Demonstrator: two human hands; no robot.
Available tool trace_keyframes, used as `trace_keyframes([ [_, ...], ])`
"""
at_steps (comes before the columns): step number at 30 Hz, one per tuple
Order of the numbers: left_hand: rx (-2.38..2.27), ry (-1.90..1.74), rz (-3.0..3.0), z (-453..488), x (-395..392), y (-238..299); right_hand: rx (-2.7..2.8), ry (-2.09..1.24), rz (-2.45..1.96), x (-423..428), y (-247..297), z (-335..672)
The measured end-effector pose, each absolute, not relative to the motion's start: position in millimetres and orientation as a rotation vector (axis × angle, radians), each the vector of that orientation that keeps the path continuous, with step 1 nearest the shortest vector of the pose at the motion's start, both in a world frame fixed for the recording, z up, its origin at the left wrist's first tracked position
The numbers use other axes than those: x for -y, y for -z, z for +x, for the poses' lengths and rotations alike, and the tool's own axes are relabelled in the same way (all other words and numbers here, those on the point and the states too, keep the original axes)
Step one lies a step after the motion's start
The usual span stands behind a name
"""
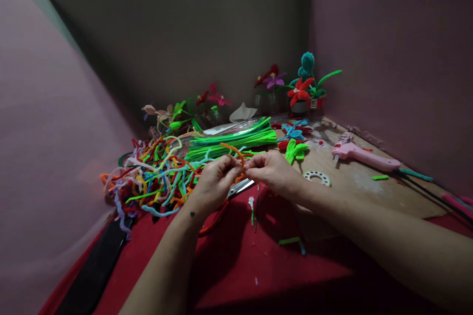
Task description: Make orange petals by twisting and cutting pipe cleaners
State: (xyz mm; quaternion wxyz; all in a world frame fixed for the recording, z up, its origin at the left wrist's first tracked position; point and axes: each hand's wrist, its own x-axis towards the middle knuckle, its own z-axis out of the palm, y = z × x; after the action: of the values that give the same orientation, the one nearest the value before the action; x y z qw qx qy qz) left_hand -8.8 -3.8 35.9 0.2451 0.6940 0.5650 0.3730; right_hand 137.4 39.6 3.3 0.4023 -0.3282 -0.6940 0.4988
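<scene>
Between my two hands is an orange pipe cleaner, its free end curving up and to the left. My left hand pinches it with thumb and forefinger. From the other side my right hand closes its fingertips on the same pipe cleaner, the two hands nearly touching. Just beneath them lie scissors, partly covered by my left hand. A short green stem with a white tip rests on the red cloth below, next to a thin dark wire.
A tangled heap of coloured pipe cleaners spreads at left. Behind my hands lies a bundle of green pipe cleaners. A pink glue gun with its cord rests on the cardboard at right. Pipe-cleaner flowers stand along the back wall.
</scene>
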Motion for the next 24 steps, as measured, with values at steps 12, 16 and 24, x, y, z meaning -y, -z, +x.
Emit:
trace_keyframes([
  [12, -1.409, -0.710, 1.694, -21.0, 1.3, -37.3, 2.091, -0.283, -0.567, -34.5, -4.9, 140.7],
  [16, -1.360, -0.715, 1.712, -18.9, 5.1, -41.4, 2.178, 0.010, -0.333, -35.6, -7.3, 143.6],
  [24, -1.448, -0.864, 1.545, -21.3, 5.1, -41.9, 2.277, 0.027, -0.666, -37.6, -8.5, 145.2],
])
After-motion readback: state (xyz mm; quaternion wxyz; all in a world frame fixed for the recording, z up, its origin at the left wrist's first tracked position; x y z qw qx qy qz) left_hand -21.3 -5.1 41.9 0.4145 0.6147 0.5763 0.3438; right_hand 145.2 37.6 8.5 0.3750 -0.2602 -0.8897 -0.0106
